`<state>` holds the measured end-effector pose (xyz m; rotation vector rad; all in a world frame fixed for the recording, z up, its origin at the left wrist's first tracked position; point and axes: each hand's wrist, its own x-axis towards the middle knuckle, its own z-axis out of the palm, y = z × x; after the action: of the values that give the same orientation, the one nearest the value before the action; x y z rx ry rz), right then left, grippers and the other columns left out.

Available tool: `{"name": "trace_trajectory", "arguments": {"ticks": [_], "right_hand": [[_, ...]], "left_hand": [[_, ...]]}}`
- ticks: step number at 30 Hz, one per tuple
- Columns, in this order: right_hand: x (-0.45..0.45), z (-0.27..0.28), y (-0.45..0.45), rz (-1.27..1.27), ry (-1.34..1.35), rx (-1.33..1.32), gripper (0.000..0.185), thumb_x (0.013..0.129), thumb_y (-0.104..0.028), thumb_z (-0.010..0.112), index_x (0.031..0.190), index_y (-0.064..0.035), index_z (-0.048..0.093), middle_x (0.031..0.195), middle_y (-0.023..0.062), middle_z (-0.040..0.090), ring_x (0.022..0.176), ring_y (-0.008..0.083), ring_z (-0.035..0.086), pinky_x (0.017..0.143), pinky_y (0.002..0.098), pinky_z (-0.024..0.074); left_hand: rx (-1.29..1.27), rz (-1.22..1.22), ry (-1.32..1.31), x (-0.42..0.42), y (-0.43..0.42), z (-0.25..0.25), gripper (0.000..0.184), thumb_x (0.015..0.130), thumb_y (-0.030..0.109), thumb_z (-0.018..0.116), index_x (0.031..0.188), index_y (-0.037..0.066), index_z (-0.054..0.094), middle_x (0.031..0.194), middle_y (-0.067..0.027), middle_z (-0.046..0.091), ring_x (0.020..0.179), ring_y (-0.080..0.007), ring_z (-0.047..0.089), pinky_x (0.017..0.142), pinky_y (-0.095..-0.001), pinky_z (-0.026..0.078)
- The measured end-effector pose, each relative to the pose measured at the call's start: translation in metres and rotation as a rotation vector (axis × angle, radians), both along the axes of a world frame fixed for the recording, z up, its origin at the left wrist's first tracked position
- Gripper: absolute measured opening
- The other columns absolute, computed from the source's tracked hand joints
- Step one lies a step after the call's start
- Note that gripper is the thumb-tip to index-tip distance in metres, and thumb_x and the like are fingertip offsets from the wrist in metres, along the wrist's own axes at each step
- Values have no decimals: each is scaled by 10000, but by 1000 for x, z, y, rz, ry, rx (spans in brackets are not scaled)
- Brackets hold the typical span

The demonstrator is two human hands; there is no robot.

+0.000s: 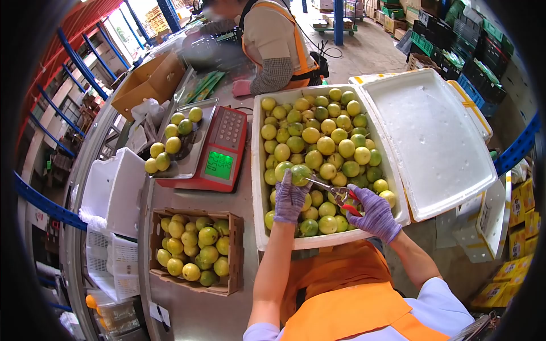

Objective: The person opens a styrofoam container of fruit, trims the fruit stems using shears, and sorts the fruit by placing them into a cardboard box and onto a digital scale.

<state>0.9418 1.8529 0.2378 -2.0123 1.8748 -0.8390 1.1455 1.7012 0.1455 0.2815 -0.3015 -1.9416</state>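
Note:
Over a white foam box (259,227) full of yellow-green passion fruit (326,146), my left hand (291,196) in a purple knit glove grips a greener passion fruit (301,175). Another passion fruit (282,170) sits against its fingers; I cannot tell whether it is held too. My right hand (375,215), gloved alike, is closed around red-handled pruning snips (350,204). Their metal blades point left, with the tips at the held fruit's right side. Whether the tips touch it is too small to tell.
Left of the box stands a red scale (196,183) with several fruits on its metal tray. A cardboard box (239,256) of fruit lies nearer. The foam lid (432,142) rests at the right. Across the table is a co-worker (276,45) in an orange vest.

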Motion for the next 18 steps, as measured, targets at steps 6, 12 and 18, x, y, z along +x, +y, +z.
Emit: {"name": "trace_trajectory", "arguments": {"ticks": [6,12,18], "right_hand": [[3,-7,-3,6,60,-64,663,714,-252,744,1308,-64,519,951,146,634,837,331,639,734,424,515],[-1,-11,-1,-68,-155,51,541,736,-207,735,1230,-47,581,954,184,668,836,343,660,737,411,531],[-10,-19,2,-142,-318,-7,483,771,-135,723,1215,3,596,954,165,685,869,256,699,773,330,547]], "left_hand": [[63,108,-108,-5,3,4,395,892,173,704,1227,92,511,1160,-121,621,1053,-298,624,934,-560,527],[10,341,-674,-16,12,20,799,792,61,785,1360,161,232,1246,-144,477,1007,-247,615,707,-385,621],[-870,713,-1584,-13,-9,28,502,901,222,681,1320,24,488,1251,-154,539,1170,-290,524,1014,-361,442]]}}
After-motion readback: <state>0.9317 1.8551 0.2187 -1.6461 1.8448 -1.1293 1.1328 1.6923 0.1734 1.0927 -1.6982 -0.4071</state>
